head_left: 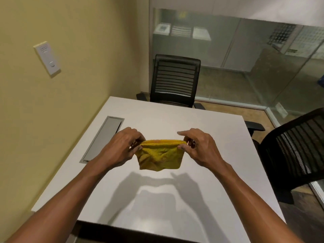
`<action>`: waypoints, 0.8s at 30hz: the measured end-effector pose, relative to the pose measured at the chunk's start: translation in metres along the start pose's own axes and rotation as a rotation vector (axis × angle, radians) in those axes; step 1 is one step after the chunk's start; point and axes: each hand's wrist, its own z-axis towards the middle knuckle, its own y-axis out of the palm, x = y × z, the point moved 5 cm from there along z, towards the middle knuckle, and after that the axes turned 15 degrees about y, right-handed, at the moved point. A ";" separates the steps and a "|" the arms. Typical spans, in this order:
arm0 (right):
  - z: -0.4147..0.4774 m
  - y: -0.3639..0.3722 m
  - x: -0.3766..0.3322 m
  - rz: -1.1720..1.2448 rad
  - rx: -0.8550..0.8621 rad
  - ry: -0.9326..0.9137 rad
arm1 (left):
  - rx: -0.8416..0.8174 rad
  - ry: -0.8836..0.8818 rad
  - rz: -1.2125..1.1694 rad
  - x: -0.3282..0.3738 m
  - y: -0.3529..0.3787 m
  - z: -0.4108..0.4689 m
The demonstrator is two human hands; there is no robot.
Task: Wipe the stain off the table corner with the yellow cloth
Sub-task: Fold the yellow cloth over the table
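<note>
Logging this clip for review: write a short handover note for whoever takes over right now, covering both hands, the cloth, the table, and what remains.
Left hand and right hand each pinch a top corner of the crumpled yellow terry cloth, held in the air above the white rectangular table; its shadow falls below.
Done: cloth picked up.
Left: no stain is visible from here; find the stained corner, wipe it.

Left hand (122, 146) and right hand (198, 146) — both bare forearms extended forward, held level and apart, palms down. Fingers and thumbs are pinched closed on the yellow cloth (160, 155) — right index finger extended.
</note>
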 end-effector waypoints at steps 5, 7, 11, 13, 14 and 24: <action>0.009 0.036 -0.007 -0.013 -0.052 0.021 | 0.073 -0.246 0.065 -0.020 0.009 -0.024; 0.011 0.052 -0.011 0.017 -0.059 0.051 | 0.101 -0.364 0.037 -0.033 0.014 -0.034; 0.016 0.089 -0.021 0.045 -0.128 0.115 | 0.090 -0.556 0.053 -0.062 0.018 -0.057; 0.018 0.109 -0.028 0.024 -0.165 0.126 | 0.050 -0.613 0.109 -0.076 0.017 -0.067; 0.019 0.118 -0.032 0.013 -0.179 0.129 | 0.037 -0.643 0.127 -0.084 0.016 -0.070; 0.083 0.225 -0.039 -0.010 -0.285 0.334 | -0.071 -0.820 -0.083 -0.216 0.039 -0.076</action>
